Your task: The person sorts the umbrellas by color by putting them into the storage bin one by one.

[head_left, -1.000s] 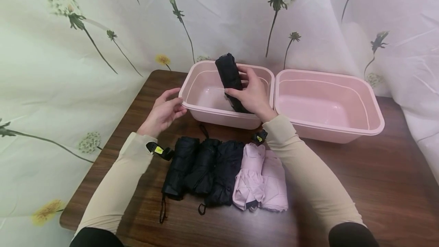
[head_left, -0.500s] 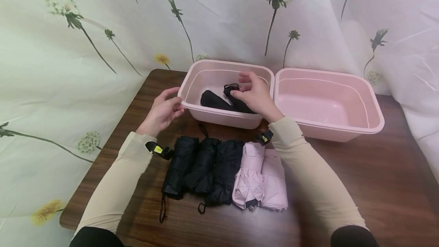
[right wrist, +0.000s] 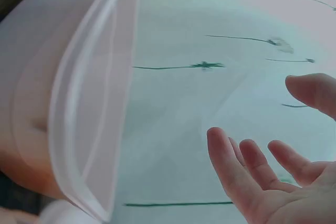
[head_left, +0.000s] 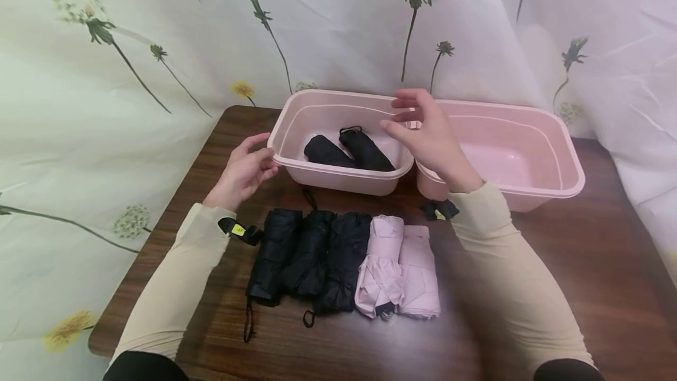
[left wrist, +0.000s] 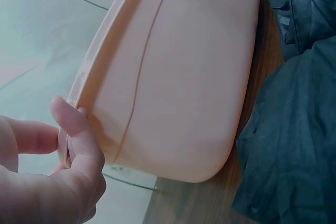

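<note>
My left hand (head_left: 240, 174) pinches the left rim of a pale pink plastic basin (head_left: 344, 182); in the left wrist view the thumb and fingers close over its edge. Inside that basin lie two folded black umbrellas, one (head_left: 329, 153) at the left and one (head_left: 368, 151) with a wrist loop beside it. My right hand (head_left: 432, 141) hovers over the spot where the two basins meet, fingers spread and holding nothing. In the right wrist view the fingers of this hand (right wrist: 278, 190) are apart from the basin rim (right wrist: 65, 98).
A second pink basin (head_left: 529, 191) stands to the right. Nearer me, three folded black umbrellas (head_left: 309, 254) and two pink umbrellas (head_left: 381, 266) lie side by side on the wooden table (head_left: 555, 263). A flower-printed cloth (head_left: 344, 28) hangs behind.
My right hand lowered a black umbrella into the left basin, let it go and drew back up to the right. The left hand keeps its place on the rim.
</note>
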`<state>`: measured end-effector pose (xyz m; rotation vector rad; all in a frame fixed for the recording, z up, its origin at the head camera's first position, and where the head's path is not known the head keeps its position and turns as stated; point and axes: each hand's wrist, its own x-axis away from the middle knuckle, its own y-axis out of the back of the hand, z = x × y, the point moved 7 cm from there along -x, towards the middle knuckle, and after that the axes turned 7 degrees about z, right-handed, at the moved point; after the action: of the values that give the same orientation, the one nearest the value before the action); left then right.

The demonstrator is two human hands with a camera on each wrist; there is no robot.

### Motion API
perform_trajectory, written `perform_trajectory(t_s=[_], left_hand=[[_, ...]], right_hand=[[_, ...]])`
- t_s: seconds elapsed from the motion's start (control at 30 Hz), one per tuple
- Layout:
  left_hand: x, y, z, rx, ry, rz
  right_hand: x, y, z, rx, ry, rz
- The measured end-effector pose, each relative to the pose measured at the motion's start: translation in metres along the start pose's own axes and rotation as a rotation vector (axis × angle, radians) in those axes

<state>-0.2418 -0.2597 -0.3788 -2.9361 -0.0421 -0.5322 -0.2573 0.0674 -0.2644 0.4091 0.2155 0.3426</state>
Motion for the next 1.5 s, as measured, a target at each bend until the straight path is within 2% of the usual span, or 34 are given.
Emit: perform_trajectory(t_s=[0.2,0.43,0.57,0.77,0.93,1.03,1.17,1.23,1.4,1.5], left_hand=[[0.001,0.001,0.000,-0.052,0.020,-0.013],[0.002,0.000,-0.001,-0.057,0.028,-0.013],[0.002,0.000,-0.001,-0.052,0.024,-0.010],[0.003,0.001,-0.002,-0.044,0.019,-0.001],[0.002,0.001,-0.001,-0.053,0.024,-0.003],[0.002,0.000,-0.001,-0.059,0.027,-0.003],[0.002,-0.001,-0.002,-0.051,0.024,-0.004],[0.003,-0.001,-0.002,-0.046,0.023,-0.004],[0.003,-0.002,-0.002,-0.036,0.023,-0.001],[0.004,-0.002,-0.002,-0.022,0.018,0.005]], right_hand=[[0.017,0.020,0.012,-0.017,0.030,-0.042],[0.040,0.037,0.026,-0.066,0.069,-0.106],[0.053,0.045,0.028,-0.067,0.057,-0.127],[0.074,0.061,0.023,-0.005,0.042,-0.159],[0.098,0.074,0.009,0.069,0.034,-0.212],[0.112,0.079,-0.002,0.067,0.030,-0.233],[0.126,0.074,-0.021,0.074,0.020,-0.216],[0.132,0.065,-0.032,0.122,-0.003,-0.188],[0.141,0.031,-0.069,0.281,-0.093,-0.065],[0.146,0.010,-0.088,0.321,-0.139,0.005]])
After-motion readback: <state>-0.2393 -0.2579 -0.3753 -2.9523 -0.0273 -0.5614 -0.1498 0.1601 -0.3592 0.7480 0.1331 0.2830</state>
